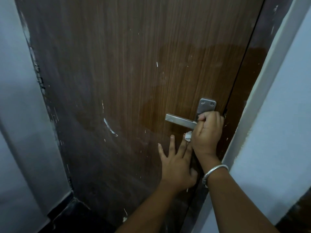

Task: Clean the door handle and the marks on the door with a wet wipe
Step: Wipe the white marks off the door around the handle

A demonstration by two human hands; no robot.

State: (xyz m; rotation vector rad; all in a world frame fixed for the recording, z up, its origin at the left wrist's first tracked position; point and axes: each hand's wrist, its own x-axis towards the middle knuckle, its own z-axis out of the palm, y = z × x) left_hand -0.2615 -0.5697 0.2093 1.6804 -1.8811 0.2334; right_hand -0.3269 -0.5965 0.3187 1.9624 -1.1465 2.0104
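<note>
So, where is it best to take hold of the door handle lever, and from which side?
Grip the free end of the door handle lever, coming from the left. It is a flat bar pointing left from its plate, and that end is bare. The right hand, with the wet wipe, already covers the pivot end, while the left hand lies flat on the door.

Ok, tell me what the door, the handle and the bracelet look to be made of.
Door: wood or a wood-look laminate; brown vertical grain with a slight sheen. Which of the two cannot be told.
Door handle: brushed metal, probably steel; flat grey bar and a plate with two screws, dull satin reflections.
Bracelet on the right wrist: silvery polished metal, with bright highlights along its curve.
</note>
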